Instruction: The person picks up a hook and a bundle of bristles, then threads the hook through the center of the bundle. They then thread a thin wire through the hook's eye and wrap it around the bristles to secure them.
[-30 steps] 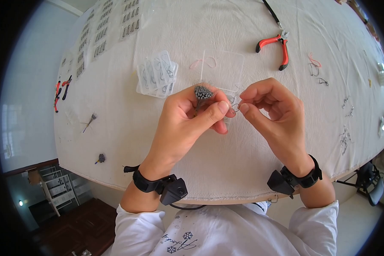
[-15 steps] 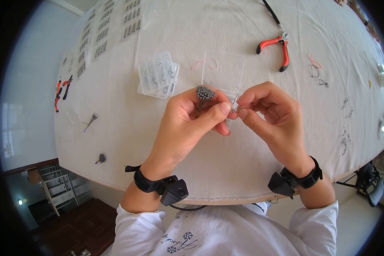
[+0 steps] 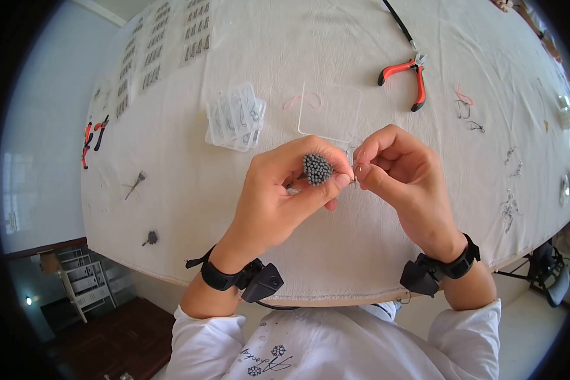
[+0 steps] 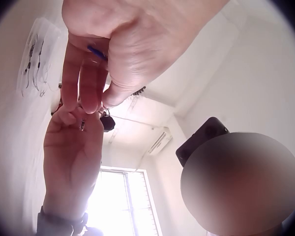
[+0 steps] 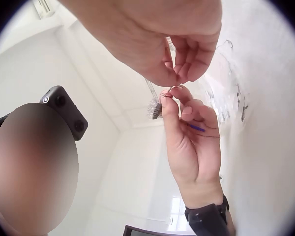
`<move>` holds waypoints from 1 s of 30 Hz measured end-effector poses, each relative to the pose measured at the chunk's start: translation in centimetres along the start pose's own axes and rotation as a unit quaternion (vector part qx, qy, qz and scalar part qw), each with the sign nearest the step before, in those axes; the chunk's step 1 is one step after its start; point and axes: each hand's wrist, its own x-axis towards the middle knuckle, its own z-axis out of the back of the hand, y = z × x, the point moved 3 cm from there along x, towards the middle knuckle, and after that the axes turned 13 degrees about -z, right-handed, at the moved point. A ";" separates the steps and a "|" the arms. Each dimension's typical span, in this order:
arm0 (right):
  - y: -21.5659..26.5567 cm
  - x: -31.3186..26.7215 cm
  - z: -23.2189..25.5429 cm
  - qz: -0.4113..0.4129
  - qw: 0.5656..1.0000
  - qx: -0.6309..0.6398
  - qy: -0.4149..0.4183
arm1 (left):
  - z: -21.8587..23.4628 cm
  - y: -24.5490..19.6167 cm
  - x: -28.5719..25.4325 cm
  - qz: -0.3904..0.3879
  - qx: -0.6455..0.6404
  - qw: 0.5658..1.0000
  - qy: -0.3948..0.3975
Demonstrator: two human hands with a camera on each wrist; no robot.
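My left hand [image 3: 273, 197] holds a bundle of thin stems with grey bead-like heads [image 3: 317, 169]; the heads point up at the head camera. Its blue end [image 5: 196, 128] shows against the palm in the right wrist view. Thumb and forefinger of this hand also pinch a thin wire-like strand [image 5: 170, 91]. Close beside it, my right hand [image 3: 406, 185] pinches the strand between thumb and forefinger, and the fingertips of both hands almost meet. Much of the strand is hidden by the fingers.
Clear plastic boxes with looped strands [image 3: 235, 120] are stacked beyond my left hand. A transparent lid [image 3: 330, 104] lies ahead, red-handled pliers [image 3: 418, 76] beyond it. Two similar small bundles [image 3: 135, 183] lie at left, with more pliers [image 3: 87, 144]. Loose strands [image 3: 508, 209] lie at right.
The bundle has tipped so its heads now face the camera more fully. Both hands sit slightly lower in the head view and are still together at the strand.
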 end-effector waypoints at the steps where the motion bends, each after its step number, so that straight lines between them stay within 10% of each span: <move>1: 0.0 0.0 0.0 -0.007 1.000 0.005 0.000 | 0.0 0.1 0.0 -0.022 0.012 1.000 0.007; 16: -0.1 0.3 -0.3 0.125 0.990 -0.067 0.005 | 0.5 0.8 -0.4 0.149 -0.196 0.967 -0.064; 25: -0.5 0.2 -0.3 0.054 0.997 -0.054 -0.001 | 0.4 1.4 -0.5 0.159 -0.220 0.960 -0.060; 30: 0.1 0.0 -0.2 0.217 0.948 -0.201 -0.116 | 0.5 1.4 -0.5 0.176 -0.222 0.956 -0.075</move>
